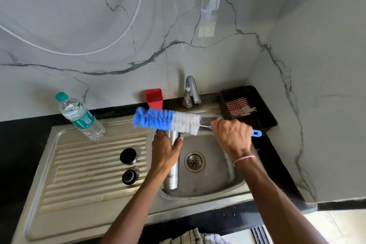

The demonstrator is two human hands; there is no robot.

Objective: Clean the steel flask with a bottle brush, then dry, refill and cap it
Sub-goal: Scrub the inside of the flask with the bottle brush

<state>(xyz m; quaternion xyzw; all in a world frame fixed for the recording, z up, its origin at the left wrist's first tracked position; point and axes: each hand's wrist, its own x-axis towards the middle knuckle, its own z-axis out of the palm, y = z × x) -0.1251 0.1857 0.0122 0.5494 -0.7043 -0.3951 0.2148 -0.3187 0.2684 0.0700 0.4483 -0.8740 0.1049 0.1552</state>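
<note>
While the left grip [167, 149], a bare hand, wraps its fingers and thumb round the upper part of the steel flask [172, 176], the flask stands nearly upright over the left side of the sink basin [217, 174]. Its base is low by the basin's near left corner; I cannot tell whether it rests on the steel. The right grip [231, 135], also a bare hand, is curled tight round the blue handle of the bottle brush [168, 120], with the handle's looped end sticking out to the right. The brush lies almost level, wholly outside the flask, its bristle head crossing just above the flask's mouth and hiding it. The bristles are blue toward the left tip and white nearer the handle. Whether they touch the rim cannot be told. A pink thread band [243, 159] circles the right wrist.

On the ribbed drainboard [89, 164] to the left, two black caps [128, 156] sit one behind the other, near the flask but apart from it. A clear plastic water bottle [80, 118] with a teal cap stands at the drainboard's far left corner. Behind the sink, on the black surface [19, 131], stand a red holder [154, 98] and a chrome tap [191, 90]. To the right, a dark tray [263, 117] holds a checked cloth [239, 107]. The drain [194, 161] lies between the two forearms.
</note>
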